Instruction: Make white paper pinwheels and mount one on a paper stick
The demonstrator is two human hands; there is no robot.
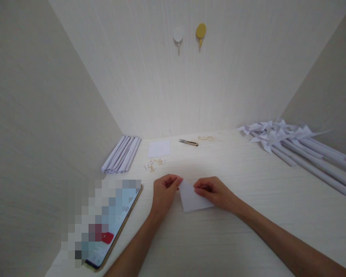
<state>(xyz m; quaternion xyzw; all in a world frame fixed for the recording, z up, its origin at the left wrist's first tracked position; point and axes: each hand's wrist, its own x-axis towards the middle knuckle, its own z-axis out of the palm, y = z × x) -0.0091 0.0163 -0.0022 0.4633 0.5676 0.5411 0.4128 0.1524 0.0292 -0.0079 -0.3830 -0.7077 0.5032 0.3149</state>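
Between my hands is a white sheet of paper point(193, 200), tilted, its lower edge toward me. My left hand point(166, 189) pinches its upper left corner between thumb and fingers. On the other side, my right hand point(215, 191) grips the upper right edge, thumb in front and fingers curled. Part of the sheet's right side is hidden behind the right hand. Just beyond my left hand lies a small scatter of short, pale pieces point(155, 164), too small to name. Another white paper square point(159, 149) lies flat farther back.
Rolled paper tubes point(122, 154) lie at the back left; paper pinwheels on sticks point(302, 142) are heaped at right. Thread snips point(188, 142) rest near the back wall beside more small pieces point(206, 138). A phone point(118, 223), partly blurred, lies left. Two hooks, white point(178, 35) and yellow point(201, 31), are on the wall.
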